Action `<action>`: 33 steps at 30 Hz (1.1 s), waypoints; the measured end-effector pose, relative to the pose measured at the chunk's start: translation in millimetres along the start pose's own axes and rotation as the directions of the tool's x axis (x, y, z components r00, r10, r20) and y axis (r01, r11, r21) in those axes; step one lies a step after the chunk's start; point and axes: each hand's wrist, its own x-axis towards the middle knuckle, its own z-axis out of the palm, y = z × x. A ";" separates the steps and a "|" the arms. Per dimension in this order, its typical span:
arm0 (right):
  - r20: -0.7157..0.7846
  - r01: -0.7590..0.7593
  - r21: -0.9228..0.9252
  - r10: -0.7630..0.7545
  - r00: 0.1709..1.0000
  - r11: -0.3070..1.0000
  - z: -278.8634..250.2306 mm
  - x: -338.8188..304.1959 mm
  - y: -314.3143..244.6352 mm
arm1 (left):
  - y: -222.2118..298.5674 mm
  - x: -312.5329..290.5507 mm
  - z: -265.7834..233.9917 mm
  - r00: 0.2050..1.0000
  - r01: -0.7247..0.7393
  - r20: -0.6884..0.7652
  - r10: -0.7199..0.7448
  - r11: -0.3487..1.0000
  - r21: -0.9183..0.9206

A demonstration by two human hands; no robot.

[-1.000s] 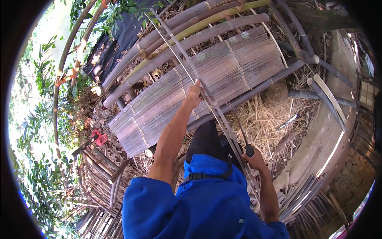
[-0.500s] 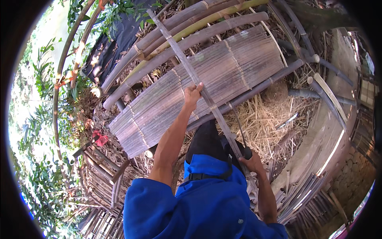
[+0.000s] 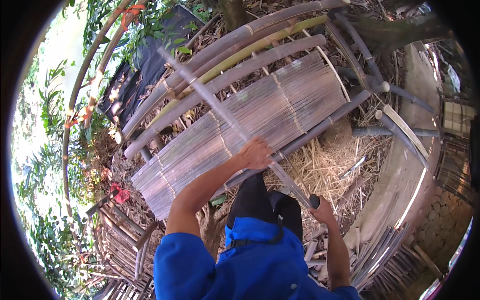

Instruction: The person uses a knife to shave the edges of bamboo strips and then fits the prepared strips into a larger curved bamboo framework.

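Held the bamboo strip (image 3: 215,105) in the left hand (image 3: 256,152), with fingers closed over it, on a long slant from between 10 and 11 o'clock down to between 4 and 5, across and above the slat mat (image 3: 310,85). Gripped a black-handled tool (image 3: 314,201) in the right hand (image 3: 323,210), with fingers wrapped round the handle, at 4 o'clock from the left hand. Angled it towards 11 o'clock, just beside the strip. Had the left hand nearer the strip's middle; could not tell of any contact between right fingers and strip.
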 end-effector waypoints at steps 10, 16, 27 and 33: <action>-0.395 0.032 -0.199 -0.110 0.912 0.980 -84.8 78.6 -64.9 | -26.1 -111.3 0.3 0.767 0.568 -0.348 -0.539 0.823 -0.025; -0.572 0.282 0.220 -0.110 0.813 0.934 -63.9 110.5 -56.6 | -82.2 -155.4 -7.7 0.556 0.764 -0.390 -0.734 0.636 -0.110; 0.085 -0.086 0.994 0.015 0.996 0.073 -77.7 340.3 -267.4 | -112.0 -193.3 26.3 0.423 0.811 -0.446 -0.789 0.549 -0.202; 0.151 -0.134 0.983 0.143 0.978 -0.126 -32.4 438.7 -307.5 | -120.8 -189.1 31.9 0.440 0.809 -0.399 -0.804 0.548 -0.212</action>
